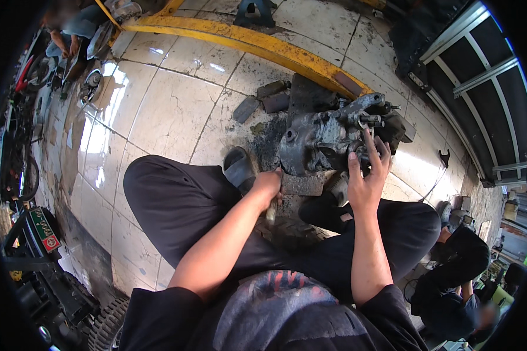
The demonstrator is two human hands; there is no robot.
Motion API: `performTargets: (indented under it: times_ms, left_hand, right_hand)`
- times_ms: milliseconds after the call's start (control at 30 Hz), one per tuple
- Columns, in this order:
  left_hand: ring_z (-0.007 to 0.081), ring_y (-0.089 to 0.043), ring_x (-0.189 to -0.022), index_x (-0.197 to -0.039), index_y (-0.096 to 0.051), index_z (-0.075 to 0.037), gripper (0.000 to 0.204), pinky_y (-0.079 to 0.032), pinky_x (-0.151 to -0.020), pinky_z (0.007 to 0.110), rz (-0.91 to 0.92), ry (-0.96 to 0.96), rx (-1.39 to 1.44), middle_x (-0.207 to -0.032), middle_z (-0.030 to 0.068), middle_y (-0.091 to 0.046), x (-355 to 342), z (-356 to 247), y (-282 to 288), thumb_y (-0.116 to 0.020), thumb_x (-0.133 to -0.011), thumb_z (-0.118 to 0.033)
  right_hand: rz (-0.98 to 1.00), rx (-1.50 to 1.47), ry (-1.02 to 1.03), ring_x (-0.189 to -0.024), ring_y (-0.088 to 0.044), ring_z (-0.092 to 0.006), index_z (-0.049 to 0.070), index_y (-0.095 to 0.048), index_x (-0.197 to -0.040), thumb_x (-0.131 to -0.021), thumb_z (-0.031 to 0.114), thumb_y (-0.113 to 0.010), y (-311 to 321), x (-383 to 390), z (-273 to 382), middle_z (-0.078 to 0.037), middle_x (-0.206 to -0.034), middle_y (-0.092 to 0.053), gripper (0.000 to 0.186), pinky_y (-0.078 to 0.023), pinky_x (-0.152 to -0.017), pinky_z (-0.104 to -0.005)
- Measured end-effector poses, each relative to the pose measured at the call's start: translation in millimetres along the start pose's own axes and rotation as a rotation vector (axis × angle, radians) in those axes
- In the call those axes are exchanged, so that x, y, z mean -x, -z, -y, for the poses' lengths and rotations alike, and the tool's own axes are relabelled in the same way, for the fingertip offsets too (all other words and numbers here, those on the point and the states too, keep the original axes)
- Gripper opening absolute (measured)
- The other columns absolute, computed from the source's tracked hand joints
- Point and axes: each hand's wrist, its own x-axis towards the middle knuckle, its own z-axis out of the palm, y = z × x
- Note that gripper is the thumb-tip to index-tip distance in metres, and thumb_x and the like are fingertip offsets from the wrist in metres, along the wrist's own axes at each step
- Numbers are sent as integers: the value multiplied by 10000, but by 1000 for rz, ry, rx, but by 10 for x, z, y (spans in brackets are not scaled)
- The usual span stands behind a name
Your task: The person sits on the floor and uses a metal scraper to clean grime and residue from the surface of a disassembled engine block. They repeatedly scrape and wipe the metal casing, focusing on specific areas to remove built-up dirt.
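Observation:
In front of me a greasy grey metal gearbox housing (307, 140) lies on the tiled floor, with short shafts (371, 121) sticking out at its right end. My right hand (369, 175) is at that end, thumb and fingers spread around a dark round part of the housing; no loose thing shows in it. My left hand (267, 185) is closed around the pale handle (270, 213) of a tool, just left of the housing's near edge. The tool's head cannot be made out. Under the housing's near side sits a worn block (303, 185).
Several dark blocks (247, 109) lie beyond the housing, near a yellow metal frame (216, 36). My sandalled foot (239, 167) is close by. A co-worker (459, 292) sits at lower right, another person (79, 26) at upper left. A motorcycle tyre (108, 324) stands at lower left.

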Motion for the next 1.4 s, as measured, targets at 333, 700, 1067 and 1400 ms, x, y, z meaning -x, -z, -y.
performTargets:
  times_ms: [333, 700, 1067, 1400]
  left_hand:
    - [130, -454, -506, -1362, -575, -130, 387, -433, -457, 341, 164, 47, -111, -818, 67, -571, 441, -26, 9, -510, -1124, -428]
    - [154, -494, -548, -1112, -541, -122, 312, -437, -518, 362, 101, -39, 392, -798, 40, -582, 499, 81, -50, -496, -1115, -431]
    - [156, -622, -880, -1262, -624, -151, 259, -513, -791, 325, 369, -251, 536, -971, 16, -654, 349, 335, -202, -520, -1094, -318]
    - [66, -514, -801, -1349, -640, 25, 429, -434, -674, 280, 310, -521, 214, -952, 10, -605, 459, 378, -163, -465, -966, -58]
  right_hand:
    - [-7, 12, 5, -1509, -314, -475, 197, -619, -1504, -950, 219, -733, 10, -34, -1, -273, -1526, -476, 566, -259, -1245, -567]
    - [57, -79, 256, -1116, -571, -392, -26, -637, -1225, -887, 63, -736, 86, 422, 462, -227, -1170, -601, 364, -473, -974, -482]
    - [865, -125, -294, -1246, -593, -501, -67, -282, -1578, -1014, 182, -609, -261, 774, 477, -402, -1300, -583, 698, -459, -1086, -515]
    - [924, 363, -35, -851, -732, -474, 30, -247, -1673, -864, 49, -611, -221, 741, 670, -309, -1018, -665, 887, -615, -774, -523]
